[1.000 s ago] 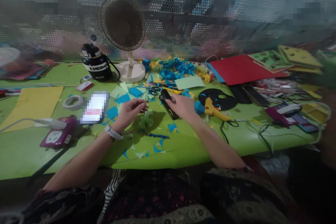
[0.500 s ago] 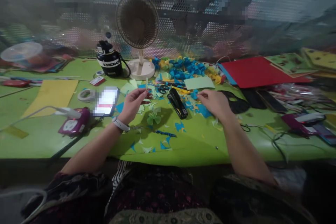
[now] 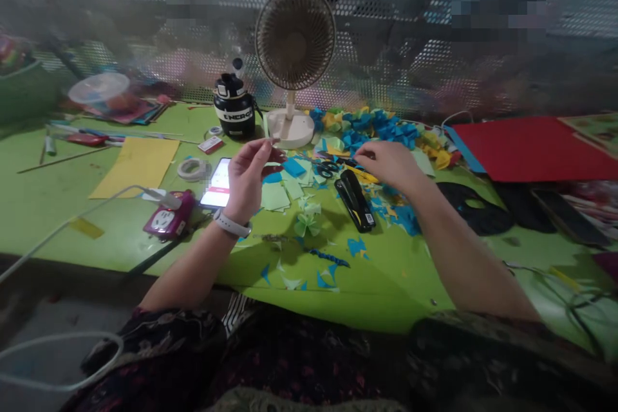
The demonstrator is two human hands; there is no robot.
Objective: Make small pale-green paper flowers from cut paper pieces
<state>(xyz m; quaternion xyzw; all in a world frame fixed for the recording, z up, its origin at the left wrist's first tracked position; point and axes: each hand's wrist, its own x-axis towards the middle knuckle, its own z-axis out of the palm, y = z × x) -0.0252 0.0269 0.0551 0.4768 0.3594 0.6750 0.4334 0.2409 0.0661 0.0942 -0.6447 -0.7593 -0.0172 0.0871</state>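
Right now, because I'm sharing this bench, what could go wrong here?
The right hand works close to the scissors and might catch them or the black stapler. The left hand, pinching a thin green paper strip, is just beside the phone, which could get knocked.

The left wrist (image 3: 236, 203) wears a white watch band (image 3: 232, 225); the clothing (image 3: 299, 360) is dark floral.

A bright green tabletop (image 3: 58, 206) spreads across the frame, with a yellow paper sheet (image 3: 135, 167) at left and a red card (image 3: 531, 148) at right. Blue and yellow paper scraps (image 3: 367, 129) heap at upper centre, below them a pale green paper strip (image 3: 265, 127). Dark floral cloth (image 3: 299, 360) edges the bottom.
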